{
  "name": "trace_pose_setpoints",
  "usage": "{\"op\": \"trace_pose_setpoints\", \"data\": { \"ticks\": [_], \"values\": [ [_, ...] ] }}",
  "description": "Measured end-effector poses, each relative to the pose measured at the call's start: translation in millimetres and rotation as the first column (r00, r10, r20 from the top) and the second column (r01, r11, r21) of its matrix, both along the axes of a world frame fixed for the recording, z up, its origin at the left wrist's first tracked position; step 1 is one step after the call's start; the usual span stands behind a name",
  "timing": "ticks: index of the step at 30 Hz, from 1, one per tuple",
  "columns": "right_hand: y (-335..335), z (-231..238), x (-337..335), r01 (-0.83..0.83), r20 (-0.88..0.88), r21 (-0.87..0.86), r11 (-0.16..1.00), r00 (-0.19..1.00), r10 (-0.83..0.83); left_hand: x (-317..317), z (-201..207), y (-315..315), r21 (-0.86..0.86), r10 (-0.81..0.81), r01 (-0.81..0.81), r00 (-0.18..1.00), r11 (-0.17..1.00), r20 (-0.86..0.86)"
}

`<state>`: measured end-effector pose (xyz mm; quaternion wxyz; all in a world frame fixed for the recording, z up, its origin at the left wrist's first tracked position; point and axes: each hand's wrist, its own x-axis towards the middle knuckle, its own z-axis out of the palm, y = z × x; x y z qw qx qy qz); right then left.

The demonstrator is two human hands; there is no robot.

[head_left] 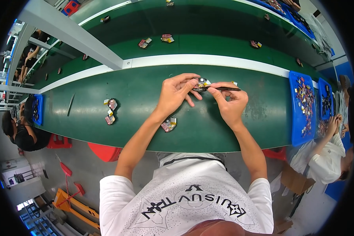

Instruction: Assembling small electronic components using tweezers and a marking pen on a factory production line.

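Observation:
Over the green tabletop, my left hand (180, 91) pinches a small black electronic assembly (201, 82) with silver and yellow bits on it. My right hand (231, 103) grips dark tweezers (225, 89), their tip against or very near that piece; actual contact is too small to tell. Below my left wrist lies a similar small assembly (169, 124) with pinkish and yellow parts. Farther left are two more pieces, an upper assembly (112, 104) and a lower assembly (109, 118), close together. A small yellow-white bit (234, 83) shows just behind my right hand.
A thin metal tool (70, 104) lies at left. Blue trays of small parts, the nearest tray (295, 129) included, stand at right near a co-worker's sleeve (326, 167). Beyond a white rail (208, 60), a green conveyor belt (212, 45) carries several assemblies. Another person (27, 133) sits at far left.

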<state>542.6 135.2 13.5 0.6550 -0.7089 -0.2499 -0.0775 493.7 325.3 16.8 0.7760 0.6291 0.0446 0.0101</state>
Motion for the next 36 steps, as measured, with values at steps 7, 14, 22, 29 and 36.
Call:
{"op": "trace_pose_setpoints", "data": {
  "ticks": [7, 14, 22, 29, 36],
  "values": [
    [0, -1, 0, 0.029, -0.048, 0.037, 0.999, 0.998, -0.027, 0, -4, -8, -0.005, 0.070, -0.070, 0.995, 0.998, 0.071],
    [0, -4, -3, 0.051, -0.036, 0.034, 0.998, 0.998, -0.050, -1, -3, -14, -0.003, 0.118, -0.119, 0.986, 0.993, 0.120],
    [1, -3, -4, 0.067, -0.014, 0.014, 0.998, 0.998, -0.067, -2, -2, -15, -0.010, 0.167, -0.168, 0.977, 0.986, 0.133],
    [1, -3, -5, 0.037, -0.025, 0.023, 0.999, 0.999, -0.036, -3, -1, -15, 0.017, 0.181, -0.186, 0.972, 0.982, 0.150],
    [-2, 0, 3, -0.042, -0.034, 0.017, 0.999, 0.999, 0.043, -2, 0, -6, 0.044, 0.145, -0.151, 0.982, 0.988, 0.119]
  ]
}}
